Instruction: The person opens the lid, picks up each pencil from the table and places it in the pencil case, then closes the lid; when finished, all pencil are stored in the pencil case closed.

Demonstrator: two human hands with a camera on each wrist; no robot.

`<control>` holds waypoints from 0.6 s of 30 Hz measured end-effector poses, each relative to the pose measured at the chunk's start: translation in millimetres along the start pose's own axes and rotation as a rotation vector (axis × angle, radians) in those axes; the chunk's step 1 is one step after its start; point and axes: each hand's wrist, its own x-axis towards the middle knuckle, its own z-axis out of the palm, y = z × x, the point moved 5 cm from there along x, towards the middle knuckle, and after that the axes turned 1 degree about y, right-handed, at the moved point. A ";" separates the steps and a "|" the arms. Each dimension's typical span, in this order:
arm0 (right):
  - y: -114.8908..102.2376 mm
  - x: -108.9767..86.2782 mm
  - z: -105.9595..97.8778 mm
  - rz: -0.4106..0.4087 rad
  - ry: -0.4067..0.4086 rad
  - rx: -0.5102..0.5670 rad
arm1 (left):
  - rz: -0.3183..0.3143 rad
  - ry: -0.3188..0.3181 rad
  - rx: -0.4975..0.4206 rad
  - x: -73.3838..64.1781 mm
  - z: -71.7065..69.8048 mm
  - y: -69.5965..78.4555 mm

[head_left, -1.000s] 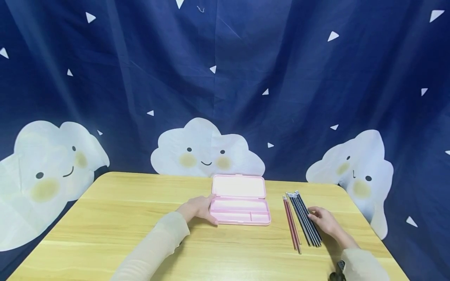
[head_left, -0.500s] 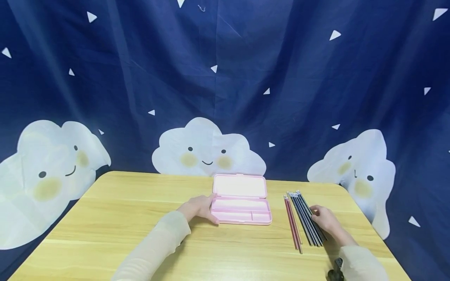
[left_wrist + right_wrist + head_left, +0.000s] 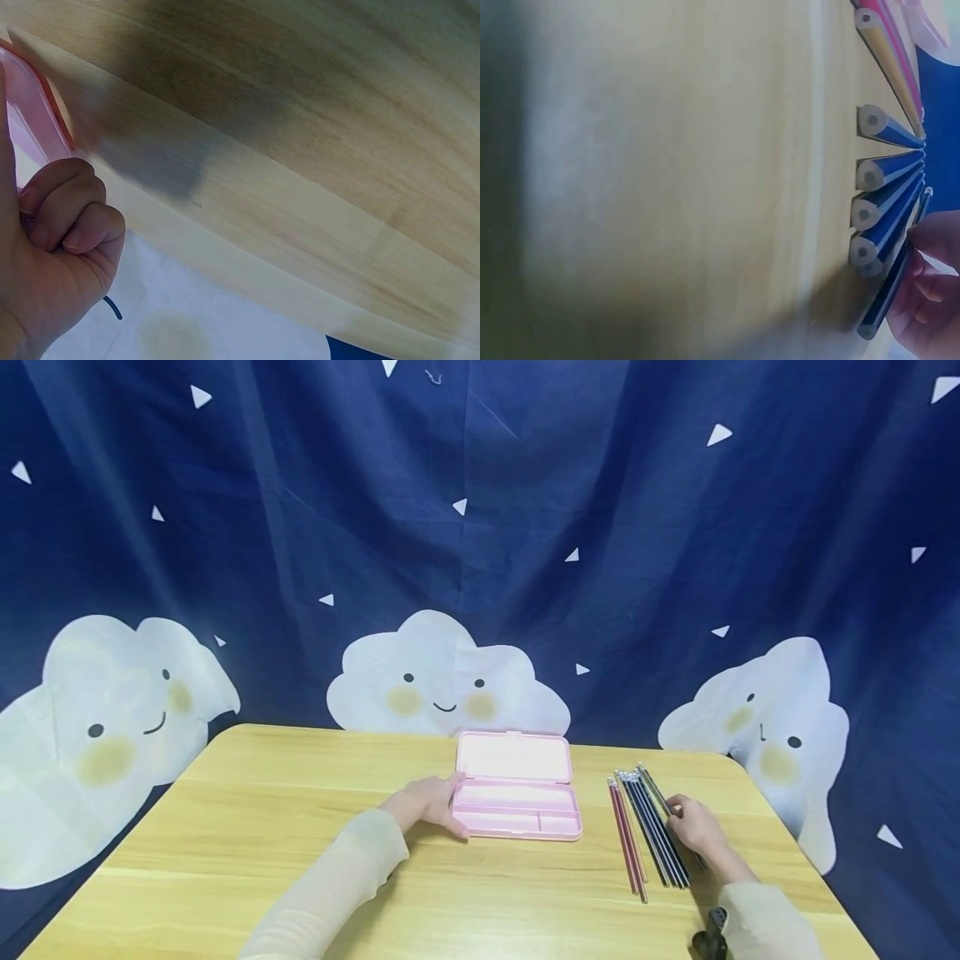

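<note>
One dark pencil [image 3: 652, 786] has shifted off the bunch of dark pencils [image 3: 656, 829] toward the right edge of the table [image 3: 225, 827]. Slim and straight, with a blunt lower end and a pale, shiny top, it sits pinched between thumb and fingers of the right hand [image 3: 697, 828]. The left hand [image 3: 427, 802], thumb and forefinger spread, other fingers folded, grips the left side of an open pink pencil case [image 3: 510, 795] near the table's far edge.
</note>
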 end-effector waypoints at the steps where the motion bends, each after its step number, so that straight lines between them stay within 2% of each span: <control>1: -0.1 -0.1 -0.8 0.001 0.008 0.010 | -0.001 -0.002 0.000 0.3 0.3 -0.3; 6: -5.1 0.8 -4.0 -0.030 0.047 0.017 | -0.005 -0.001 -0.003 1.8 1.1 -1.6; 10: -16.2 2.1 -6.1 -0.092 0.077 0.010 | -0.008 0.000 -0.008 1.6 1.5 -2.5; 12: -20.9 3.2 -5.1 -0.147 0.131 0.011 | -0.009 0.001 -0.009 1.6 1.9 -2.8; 18: -37.9 5.9 1.0 -0.182 0.136 0.027 | -0.001 0.000 -0.003 1.0 1.5 -1.6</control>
